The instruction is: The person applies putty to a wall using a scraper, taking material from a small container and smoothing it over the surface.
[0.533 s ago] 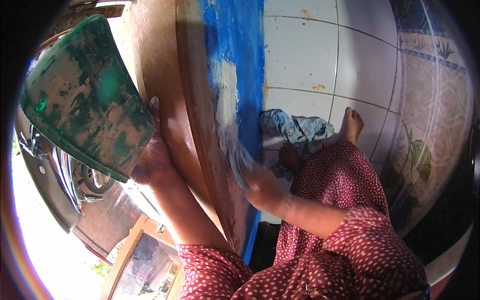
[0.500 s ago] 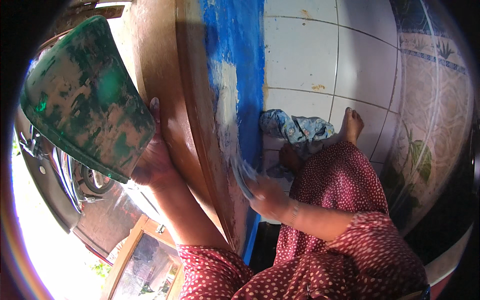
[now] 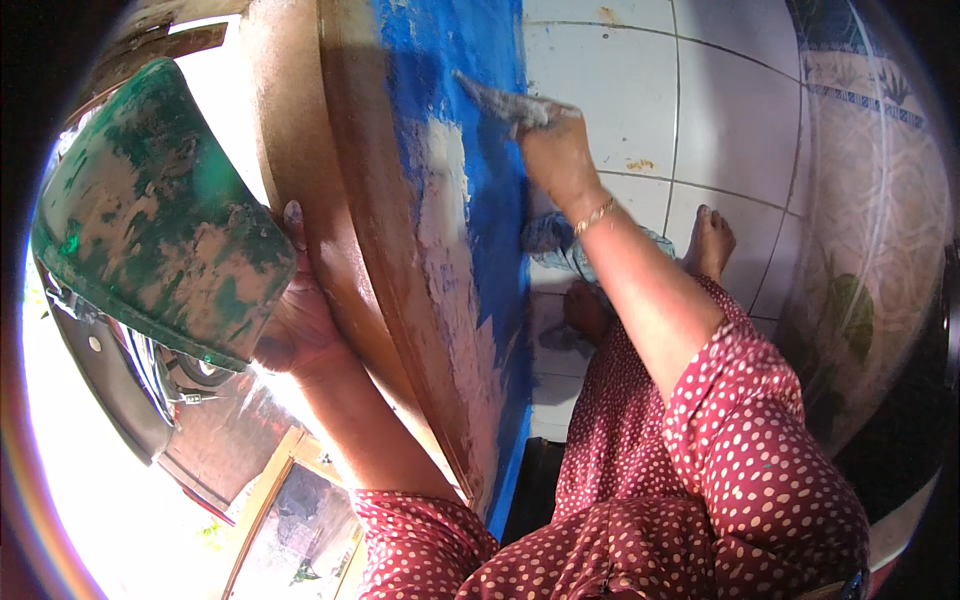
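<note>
My left hand (image 3: 305, 315) grips a green plastic container (image 3: 160, 225), smeared with dried pale-brown material, beside the brown wooden frame (image 3: 340, 240). My right hand (image 3: 555, 150) holds a flat, pale-smeared scraper (image 3: 500, 100), its tip over the upper part of the blue-painted wall strip (image 3: 495, 200). Below the tip, rough off-white filler (image 3: 445, 240) covers a long band between the blue paint and the wood. Whether the blade touches the paint I cannot tell.
A crumpled blue patterned cloth (image 3: 543, 235) lies on white floor tiles (image 3: 600, 70) near my bare feet (image 3: 713, 240). Decorated tiling (image 3: 860, 180) stands at right. At left are part of a motorbike (image 3: 120, 370) and a wood-framed glass pane (image 3: 285, 520).
My right hand and the scraper have moved sharply upward along the blue strip. My left hand and the container have shifted slightly left in view.
</note>
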The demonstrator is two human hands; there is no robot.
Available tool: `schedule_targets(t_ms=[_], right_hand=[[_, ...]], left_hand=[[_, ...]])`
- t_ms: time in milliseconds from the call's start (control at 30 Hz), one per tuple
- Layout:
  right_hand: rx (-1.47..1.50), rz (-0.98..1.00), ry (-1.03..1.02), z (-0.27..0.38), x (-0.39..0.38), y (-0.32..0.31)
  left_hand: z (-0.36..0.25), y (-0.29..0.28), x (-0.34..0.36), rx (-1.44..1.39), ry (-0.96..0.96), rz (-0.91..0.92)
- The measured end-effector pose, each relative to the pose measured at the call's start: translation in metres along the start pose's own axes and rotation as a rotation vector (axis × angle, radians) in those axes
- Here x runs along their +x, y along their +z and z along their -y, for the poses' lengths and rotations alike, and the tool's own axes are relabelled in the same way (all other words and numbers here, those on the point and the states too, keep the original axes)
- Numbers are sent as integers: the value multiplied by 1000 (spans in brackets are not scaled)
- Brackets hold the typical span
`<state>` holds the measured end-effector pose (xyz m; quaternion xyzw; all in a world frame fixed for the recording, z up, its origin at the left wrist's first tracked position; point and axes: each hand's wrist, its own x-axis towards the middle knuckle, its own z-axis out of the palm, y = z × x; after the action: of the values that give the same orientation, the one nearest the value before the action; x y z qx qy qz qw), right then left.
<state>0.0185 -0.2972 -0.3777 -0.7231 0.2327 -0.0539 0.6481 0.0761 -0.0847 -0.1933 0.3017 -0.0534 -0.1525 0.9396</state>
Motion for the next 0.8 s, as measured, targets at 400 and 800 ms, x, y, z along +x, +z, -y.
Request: schedule_targets(t_ms=[400, 800], right_hand=[[260, 217, 431, 26, -87, -46], [-44, 467, 84, 69, -232, 15]], left_hand=[[1, 7, 0, -39, -20, 30], [2, 6, 3, -69, -26, 50]])
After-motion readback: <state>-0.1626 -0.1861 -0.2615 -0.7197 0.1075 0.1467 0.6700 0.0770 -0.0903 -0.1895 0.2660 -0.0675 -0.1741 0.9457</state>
